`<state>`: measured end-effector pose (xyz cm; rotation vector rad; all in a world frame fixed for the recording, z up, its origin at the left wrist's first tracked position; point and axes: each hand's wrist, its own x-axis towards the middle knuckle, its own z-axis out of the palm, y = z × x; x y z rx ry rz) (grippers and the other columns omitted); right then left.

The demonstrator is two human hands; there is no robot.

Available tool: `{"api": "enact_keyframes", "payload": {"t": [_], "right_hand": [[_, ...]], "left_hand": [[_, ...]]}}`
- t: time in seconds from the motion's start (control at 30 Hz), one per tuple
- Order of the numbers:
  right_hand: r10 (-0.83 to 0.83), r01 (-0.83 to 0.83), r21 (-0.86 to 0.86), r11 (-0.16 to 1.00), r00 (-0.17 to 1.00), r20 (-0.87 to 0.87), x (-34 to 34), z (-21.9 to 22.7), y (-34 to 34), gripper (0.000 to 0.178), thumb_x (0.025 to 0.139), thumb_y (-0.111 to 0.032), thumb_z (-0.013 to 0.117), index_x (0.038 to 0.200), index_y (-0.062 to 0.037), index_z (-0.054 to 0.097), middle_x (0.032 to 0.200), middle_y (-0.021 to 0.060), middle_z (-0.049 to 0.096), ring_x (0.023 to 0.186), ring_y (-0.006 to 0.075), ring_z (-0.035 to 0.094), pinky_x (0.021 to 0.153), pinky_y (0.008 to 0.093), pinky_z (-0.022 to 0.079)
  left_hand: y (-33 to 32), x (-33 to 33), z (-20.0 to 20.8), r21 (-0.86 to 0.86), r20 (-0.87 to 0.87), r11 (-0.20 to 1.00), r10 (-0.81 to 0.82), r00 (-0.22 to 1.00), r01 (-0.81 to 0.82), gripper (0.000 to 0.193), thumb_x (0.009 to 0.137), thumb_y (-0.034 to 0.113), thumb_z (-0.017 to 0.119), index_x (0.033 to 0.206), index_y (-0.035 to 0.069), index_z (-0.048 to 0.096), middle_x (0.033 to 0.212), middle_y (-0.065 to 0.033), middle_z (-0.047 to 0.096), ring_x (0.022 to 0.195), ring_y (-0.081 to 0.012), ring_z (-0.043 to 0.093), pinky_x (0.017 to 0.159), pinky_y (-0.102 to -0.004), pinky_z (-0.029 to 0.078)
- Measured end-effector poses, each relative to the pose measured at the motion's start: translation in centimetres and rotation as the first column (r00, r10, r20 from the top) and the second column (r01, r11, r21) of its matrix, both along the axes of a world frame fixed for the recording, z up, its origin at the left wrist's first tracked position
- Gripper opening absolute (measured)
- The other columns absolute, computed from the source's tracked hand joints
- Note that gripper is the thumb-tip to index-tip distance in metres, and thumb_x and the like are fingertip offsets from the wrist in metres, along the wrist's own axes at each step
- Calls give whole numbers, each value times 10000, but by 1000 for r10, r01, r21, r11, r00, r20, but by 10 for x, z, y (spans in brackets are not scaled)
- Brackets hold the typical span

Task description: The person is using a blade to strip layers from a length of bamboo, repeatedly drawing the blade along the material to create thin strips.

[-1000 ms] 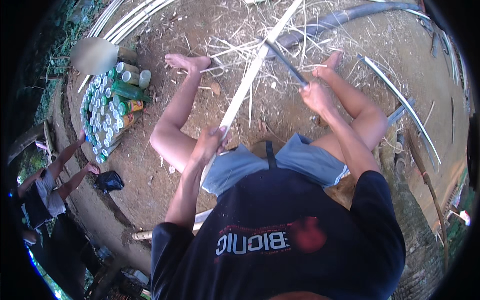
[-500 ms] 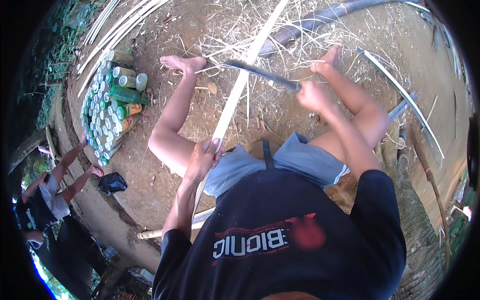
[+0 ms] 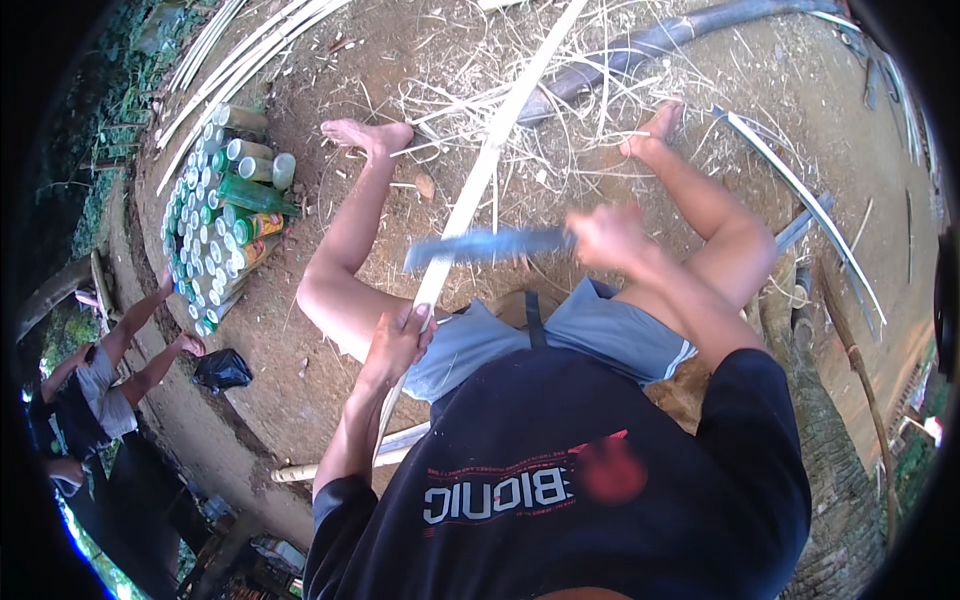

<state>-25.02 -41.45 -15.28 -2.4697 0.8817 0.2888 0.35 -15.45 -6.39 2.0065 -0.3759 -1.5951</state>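
My left hand point(image 3: 397, 345) is closed round a long pale strip point(image 3: 480, 175), bamboo by its look, that slants away from me between my legs. Its near end passes back under my left forearm. In my right hand point(image 3: 612, 238) is the handle of a machete point(image 3: 490, 245), blurred by motion. The blade lies level across the strip, a short way beyond my left hand; whether its edge touches the strip I cannot tell.
Thin shavings point(image 3: 470, 110) litter the ground by my feet, next to a dark log point(image 3: 640, 50). Bottles and jars point(image 3: 215, 215) are heaped at the left, with a black bag point(image 3: 222, 369) nearby. Another person point(image 3: 100, 390) sits farther left. Split strips point(image 3: 800, 180) lie at the right.
The machete has come toward me along the strip, from near my feet to just beyond my left hand. My right hand moved with it; my left hand still grips the strip.
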Motion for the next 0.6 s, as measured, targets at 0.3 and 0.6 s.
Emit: {"api": "enact_keyframes", "payload": {"t": [0.3,0.6], "right_hand": [[99,-98,6,995,990,-105,11,27,5,190,818,-170,574,872,-28,688,738,214,680,692,374,685,637,493,542],[1,5,63,998,996,-90,9,9,-29,182,824,-169,569,860,-29,680,708,212,671,641,346,681,603,440,549]], "left_hand": [[29,0,11,35,30,999,-39,999,38,357,1058,265,420,841,26,571,565,18,456,450,-70,388,411,-238,326],[77,-4,36,129,85,989,-87,993,76,383,1040,320,464,825,30,593,561,13,463,476,-69,430,438,-252,351]]}}
